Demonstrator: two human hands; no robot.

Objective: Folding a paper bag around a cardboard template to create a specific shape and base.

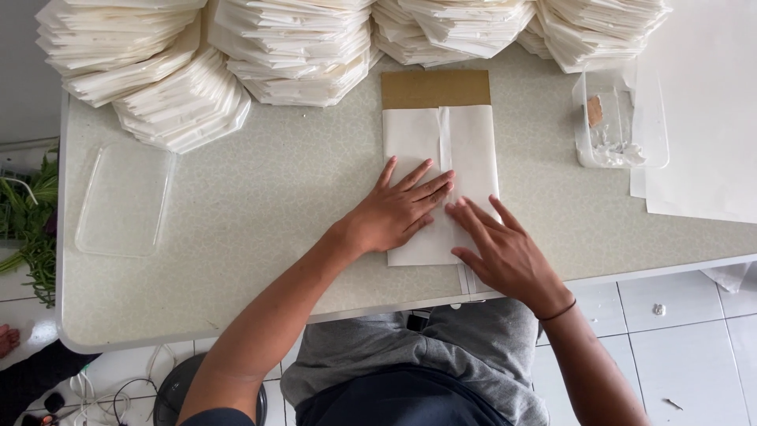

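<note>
Both the left hand (397,211) and right hand (498,251) press flat, fingers spread, on one folded white paper sheet (473,150) over one brown cardboard template (435,88) on the desk (268,205), gripping nothing.

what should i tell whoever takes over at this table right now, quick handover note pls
Left hand: flat, palm down on the white paper sheet, fingers over its centre seam.
Right hand: flat on the sheet's lower right part, at the table's near edge.
The sheet lies over a brown cardboard template in the middle of the table.
Done: both side flaps are folded in and overlap at the middle; stacks of folded white paper pieces line the far edge.
Left: the sheet's two ends look unfolded. More flat paper and a clear tub sit at the right.
</note>
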